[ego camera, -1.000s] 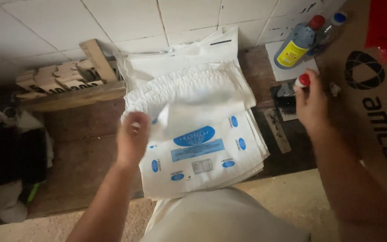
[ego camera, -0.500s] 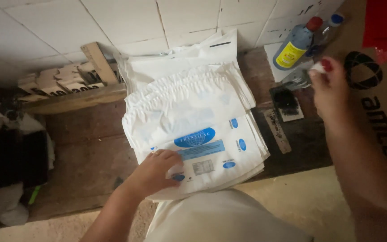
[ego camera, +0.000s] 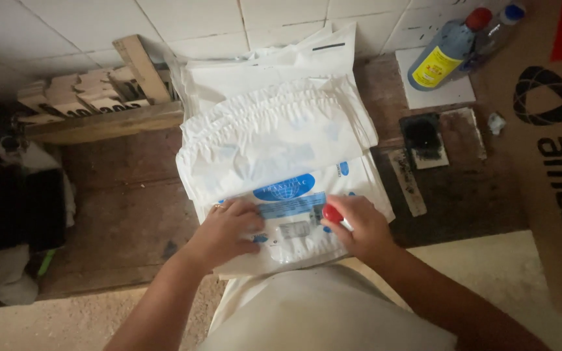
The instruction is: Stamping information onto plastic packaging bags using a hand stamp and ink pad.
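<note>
Left hand [ego camera: 229,229] flat, fingers spread, pressing white bag stack [ego camera: 281,149] at frame centre; right hand [ego camera: 359,227] gripping red-capped stamp [ego camera: 333,214] on top bag.

We see own two bare forearms, no sleeves reaching wrists. Left hand [ego camera: 229,227]: thin ring on one finger. Right hand [ego camera: 359,227]: no ring visible. White garment covers our lap below.

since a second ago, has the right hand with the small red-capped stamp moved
Yes. The right hand came away from the dark ink pad near the blue bottle, moving left and toward the person, and now holds the red-capped stamp on the white printed bag.
</note>
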